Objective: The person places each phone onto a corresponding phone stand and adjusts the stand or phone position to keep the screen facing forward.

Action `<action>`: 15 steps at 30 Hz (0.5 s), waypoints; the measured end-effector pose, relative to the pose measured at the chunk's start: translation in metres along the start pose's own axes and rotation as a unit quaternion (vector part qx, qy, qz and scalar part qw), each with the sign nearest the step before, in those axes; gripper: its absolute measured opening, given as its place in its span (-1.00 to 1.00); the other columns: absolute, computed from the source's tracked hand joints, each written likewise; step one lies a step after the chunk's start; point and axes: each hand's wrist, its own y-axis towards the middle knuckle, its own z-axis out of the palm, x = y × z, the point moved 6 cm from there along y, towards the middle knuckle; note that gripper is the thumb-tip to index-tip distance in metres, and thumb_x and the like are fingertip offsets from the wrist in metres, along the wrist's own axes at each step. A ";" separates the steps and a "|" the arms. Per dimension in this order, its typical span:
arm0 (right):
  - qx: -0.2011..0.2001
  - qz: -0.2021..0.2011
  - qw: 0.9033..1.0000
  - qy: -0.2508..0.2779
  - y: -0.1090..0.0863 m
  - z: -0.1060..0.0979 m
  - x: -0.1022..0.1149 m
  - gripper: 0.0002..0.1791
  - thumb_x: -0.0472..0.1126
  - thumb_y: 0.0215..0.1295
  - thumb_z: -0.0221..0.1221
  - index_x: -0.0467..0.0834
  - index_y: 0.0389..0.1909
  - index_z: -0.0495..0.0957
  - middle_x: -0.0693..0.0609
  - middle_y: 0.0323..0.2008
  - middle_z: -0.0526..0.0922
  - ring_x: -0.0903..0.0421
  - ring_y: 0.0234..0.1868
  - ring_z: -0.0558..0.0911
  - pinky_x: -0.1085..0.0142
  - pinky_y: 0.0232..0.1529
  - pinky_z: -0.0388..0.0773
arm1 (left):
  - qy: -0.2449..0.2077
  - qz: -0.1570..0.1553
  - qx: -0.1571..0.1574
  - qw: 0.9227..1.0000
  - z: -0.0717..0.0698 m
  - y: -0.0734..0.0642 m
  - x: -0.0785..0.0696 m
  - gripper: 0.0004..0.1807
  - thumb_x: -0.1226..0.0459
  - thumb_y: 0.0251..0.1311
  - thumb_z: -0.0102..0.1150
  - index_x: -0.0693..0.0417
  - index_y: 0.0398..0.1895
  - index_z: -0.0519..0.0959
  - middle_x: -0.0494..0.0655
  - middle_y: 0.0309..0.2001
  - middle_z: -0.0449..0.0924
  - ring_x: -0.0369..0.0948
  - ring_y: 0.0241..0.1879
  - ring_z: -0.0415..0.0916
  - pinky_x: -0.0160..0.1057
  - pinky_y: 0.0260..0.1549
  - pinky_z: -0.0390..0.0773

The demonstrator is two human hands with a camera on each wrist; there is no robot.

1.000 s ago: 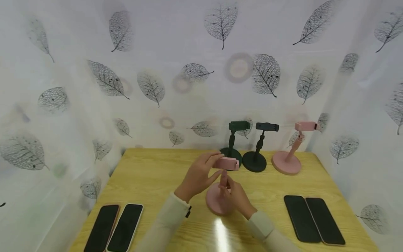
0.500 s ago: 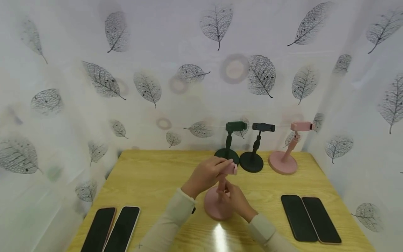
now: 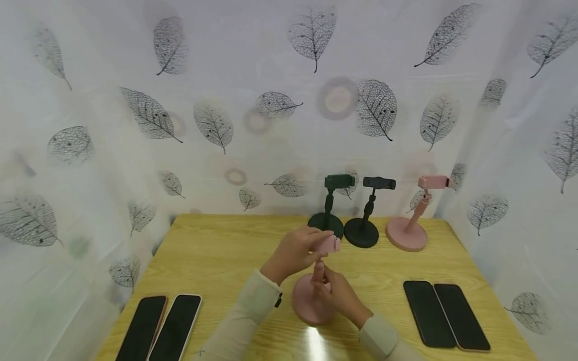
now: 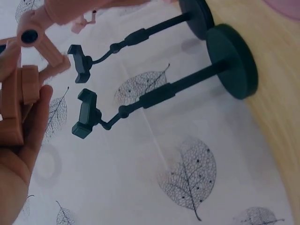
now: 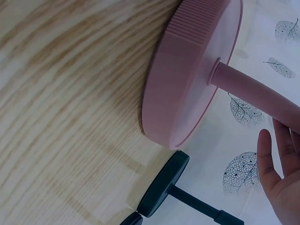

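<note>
In the head view a pink phone stand (image 3: 311,306) is at mid-table. My left hand (image 3: 291,254) holds its clamp head (image 3: 328,244), covering part of it. Below, my right hand (image 3: 344,296) grips the pole, thumb and fingers around it. Close up in the left wrist view, the clamp (image 4: 11,110) lies against fingers of my left hand. The right wrist view shows the thick round base (image 5: 173,89) by the wooden tabletop and the slanting pole (image 5: 258,96), with my right hand's fingers (image 5: 265,154) at its upper part, cut off by the frame.
Along the back edge stand a dark green phone stand (image 3: 326,225), a black stand (image 3: 361,232) and another pink stand (image 3: 406,234). Two phones (image 3: 175,328) lie at front left, two more (image 3: 460,317) at front right. A leaf-print curtain (image 3: 248,160) encloses the table (image 3: 217,240).
The pink stand's base has come nearer the table's front. My left hand has shifted over the clamp, so less of it shows. My right hand has stayed on the pole.
</note>
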 end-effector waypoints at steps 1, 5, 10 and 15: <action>0.001 -0.001 1.000 0.001 0.000 0.000 0.000 -0.62 -0.09 0.33 0.11 -0.24 0.05 0.45 -0.08 -0.22 0.69 0.03 -0.24 0.66 0.10 -0.23 0.62 | -0.006 -0.009 -0.006 1.000 0.001 0.000 0.000 -0.50 0.20 0.03 0.37 -0.06 0.11 0.55 -0.11 -0.15 0.66 -0.28 -0.27 0.58 -0.41 -0.36 0.56; 0.000 -0.011 1.000 0.007 0.000 -0.003 0.001 -0.68 -0.11 0.32 0.12 -0.22 -0.01 0.46 -0.09 -0.24 0.69 0.03 -0.28 0.67 0.21 -0.28 0.63 | -0.018 -0.024 -0.039 0.999 0.002 -0.002 -0.001 -0.49 0.21 0.02 0.38 -0.10 0.12 0.55 -0.15 -0.10 0.65 -0.28 -0.18 0.59 -0.41 -0.33 0.57; -0.009 -0.021 1.000 0.011 0.002 -0.004 0.001 -0.69 -0.16 0.30 0.14 -0.24 -0.02 0.46 -0.10 -0.28 0.69 0.04 -0.32 0.66 0.35 -0.33 0.60 | -0.017 -0.023 -0.068 0.997 -0.001 -0.009 0.001 -0.22 0.23 0.00 0.39 -0.09 0.35 0.30 -0.08 0.19 0.46 -0.17 0.14 0.46 -0.25 -0.02 0.56; 0.001 -0.009 1.000 0.012 0.000 0.002 -0.001 -0.61 -0.10 0.32 0.11 -0.27 0.05 0.44 -0.12 -0.23 0.69 0.05 -0.29 0.66 0.34 -0.30 0.61 | 0.013 -0.125 -0.112 0.986 -0.018 -0.059 0.020 -0.25 0.23 0.02 0.37 0.06 0.32 0.30 0.00 0.21 0.41 -0.07 0.18 0.41 -0.09 0.11 0.49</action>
